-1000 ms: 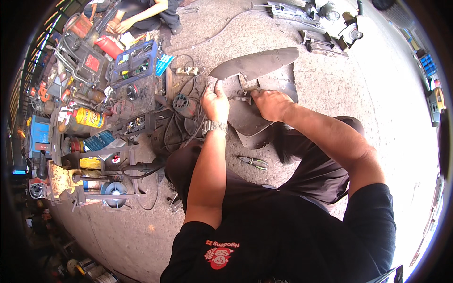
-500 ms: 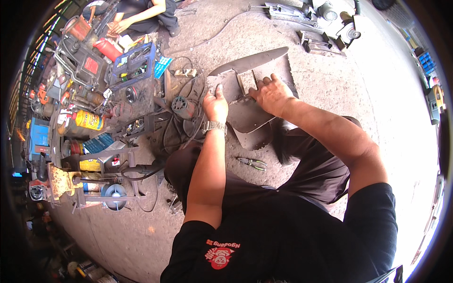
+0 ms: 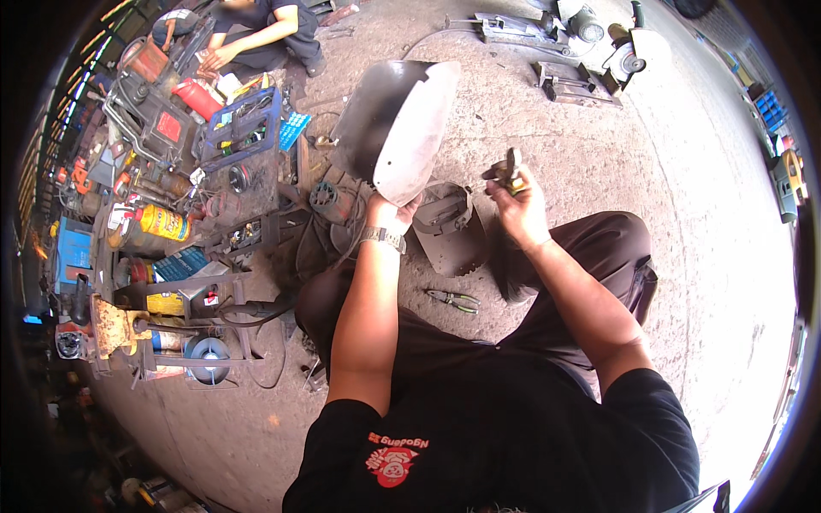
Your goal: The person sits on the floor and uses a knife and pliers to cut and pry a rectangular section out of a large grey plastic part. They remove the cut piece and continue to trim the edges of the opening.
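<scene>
My left hand [image 3: 389, 209] grips the lower edge of a curved grey panel [image 3: 398, 124], a mudguard-like shell, and holds it up off the concrete floor. My right hand [image 3: 517, 197] is raised beside it and pinches a small brass-coloured metal part [image 3: 510, 171]. Between my hands, on the floor, lies a dark plastic cover piece [image 3: 449, 227]. A wristwatch sits on my left wrist.
Pliers [image 3: 453, 299] lie on the floor by my knee. Tool trays, a blue crate [image 3: 244, 128], cans and machine parts crowd the left side. Another person [image 3: 256, 34] sits at the top left. Metal machines [image 3: 590, 51] stand at the top right.
My left hand has lifted the grey panel off the floor and tilted it upright. My right hand has come away from the panel, now holding the small brass part.
</scene>
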Demonstrator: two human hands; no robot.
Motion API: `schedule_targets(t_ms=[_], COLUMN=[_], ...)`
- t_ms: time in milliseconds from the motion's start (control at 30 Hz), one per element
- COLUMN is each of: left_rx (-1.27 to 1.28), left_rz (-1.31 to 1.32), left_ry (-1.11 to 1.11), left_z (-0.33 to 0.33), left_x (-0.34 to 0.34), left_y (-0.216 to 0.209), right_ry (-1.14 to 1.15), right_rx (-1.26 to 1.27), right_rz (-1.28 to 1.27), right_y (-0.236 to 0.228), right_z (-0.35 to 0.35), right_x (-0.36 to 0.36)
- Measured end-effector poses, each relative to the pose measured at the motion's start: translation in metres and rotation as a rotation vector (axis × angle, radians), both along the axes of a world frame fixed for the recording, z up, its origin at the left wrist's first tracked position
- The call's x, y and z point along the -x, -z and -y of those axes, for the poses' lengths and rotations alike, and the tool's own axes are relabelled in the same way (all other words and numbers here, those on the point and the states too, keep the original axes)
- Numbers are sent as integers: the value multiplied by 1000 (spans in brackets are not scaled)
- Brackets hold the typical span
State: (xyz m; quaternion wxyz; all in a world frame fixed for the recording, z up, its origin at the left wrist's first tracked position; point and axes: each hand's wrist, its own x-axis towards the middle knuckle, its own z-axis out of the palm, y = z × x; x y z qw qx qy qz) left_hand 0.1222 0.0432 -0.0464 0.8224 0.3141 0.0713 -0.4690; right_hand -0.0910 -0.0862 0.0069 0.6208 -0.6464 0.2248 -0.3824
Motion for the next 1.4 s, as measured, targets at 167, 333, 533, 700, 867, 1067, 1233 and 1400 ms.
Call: schedule_targets(t_ms=[167, 333, 533, 700, 867, 1067, 1233, 1400], left_rx=[132, 98, 103, -96, -275, -221, -209, -182], left_rz=[-29, -23, -42, 63, 167, 136, 23, -152], left_ry=[27, 79, 111, 329, 535, 602, 555, 382], left_z=[-12, -9, -7, -9, -14, -12, -5, 1], left_x=[1, 1, 8, 17, 12, 18, 32, 41], left_y=[5, 8, 1, -19, -9, -10, -9, -24], right_ry=[-72, -57, -39, -54, -39, -68, 149, 183], right_rx=[10, 53, -12, -76, -101, -313, 197, -181], right_rz=[-70, -29, 21, -13, -70, 62, -161, 30], right_y=[27, 30, 33, 10, -2, 3, 4, -6], right_z=[-17, -36, -34, -27, -11, 8, 1, 6], right_x=[-49, -77, -82, -75, -73, -63, -54, -58])
